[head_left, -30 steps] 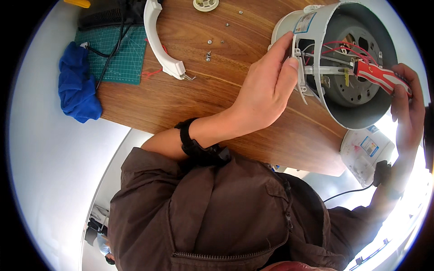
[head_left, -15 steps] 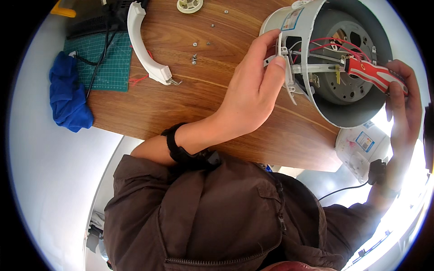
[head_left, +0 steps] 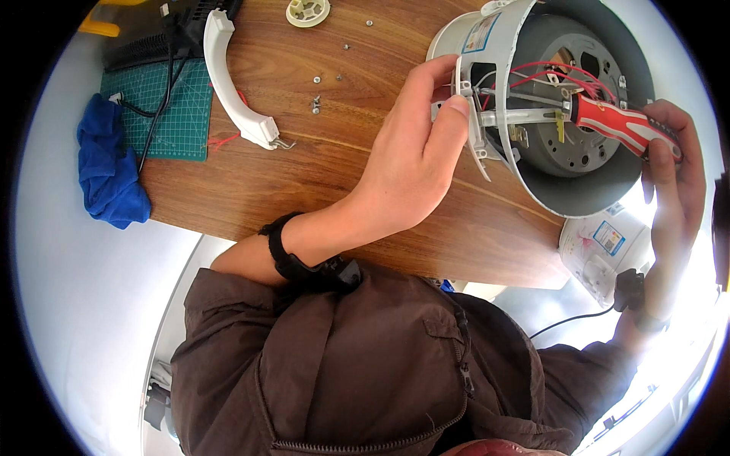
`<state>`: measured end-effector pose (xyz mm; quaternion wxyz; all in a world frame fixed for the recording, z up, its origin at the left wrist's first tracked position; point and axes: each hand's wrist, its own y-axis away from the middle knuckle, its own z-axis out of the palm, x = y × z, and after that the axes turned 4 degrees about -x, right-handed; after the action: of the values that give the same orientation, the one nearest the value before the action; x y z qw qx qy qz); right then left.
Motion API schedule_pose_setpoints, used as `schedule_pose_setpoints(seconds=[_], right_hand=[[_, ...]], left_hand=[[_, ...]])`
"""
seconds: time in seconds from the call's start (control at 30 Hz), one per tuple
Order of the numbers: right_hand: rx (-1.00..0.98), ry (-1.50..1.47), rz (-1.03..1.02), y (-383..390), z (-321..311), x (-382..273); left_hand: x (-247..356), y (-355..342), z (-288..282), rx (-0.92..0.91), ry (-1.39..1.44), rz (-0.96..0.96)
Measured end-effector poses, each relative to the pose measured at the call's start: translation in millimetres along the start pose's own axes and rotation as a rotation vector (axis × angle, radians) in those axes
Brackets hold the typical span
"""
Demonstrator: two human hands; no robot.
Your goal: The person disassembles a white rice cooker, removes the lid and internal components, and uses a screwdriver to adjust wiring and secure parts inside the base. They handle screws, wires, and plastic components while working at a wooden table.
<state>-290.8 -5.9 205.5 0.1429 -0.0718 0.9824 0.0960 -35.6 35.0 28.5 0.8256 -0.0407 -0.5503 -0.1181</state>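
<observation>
An open appliance housing point(head_left: 525, 182), round and white like a rice cooker body, lies tipped with its hollow side showing. Red wires point(head_left: 566, 67) and a metal disc point(head_left: 578, 140) sit inside it. At the housing's side opening, my left hand point(head_left: 414, 152) pinches a narrow white curved panel point(head_left: 473, 137) between thumb and fingers. My right hand point(head_left: 677, 163) grips a screwdriver point(head_left: 620, 125) by its red and white handle. The screwdriver points left into the housing, toward a pale bracket point(head_left: 532, 115) running to the panel; its tip is hard to make out.
A white curved handle point(head_left: 232, 91) with wire ends lies on the wooden table point(head_left: 304, 182). Several small screws point(head_left: 316, 105) and a cream round part point(head_left: 308, 11) are near it. Farther left are a green cutting mat point(head_left: 179, 114), black cables and a blue cloth point(head_left: 110, 167). A white lid-like part point(head_left: 601, 254) sits below the housing.
The whole view has shifted slightly left. My left hand and the curved panel stand a little farther out from the housing. The screwdriver keeps about the same place in the housing.
</observation>
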Motion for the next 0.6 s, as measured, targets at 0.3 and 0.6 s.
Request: schedule_pose_setpoints(seconds=[0.3,0.6], right_hand=[[0.005,-0.028,0.070,3,9,-8],[-0.044,-0.031,0.094,4,1,6]], left_hand=[[-2,3,-1,-0.015,0.021,-0.049],[-4,4,-1,-0.039,0.006,0.012]])
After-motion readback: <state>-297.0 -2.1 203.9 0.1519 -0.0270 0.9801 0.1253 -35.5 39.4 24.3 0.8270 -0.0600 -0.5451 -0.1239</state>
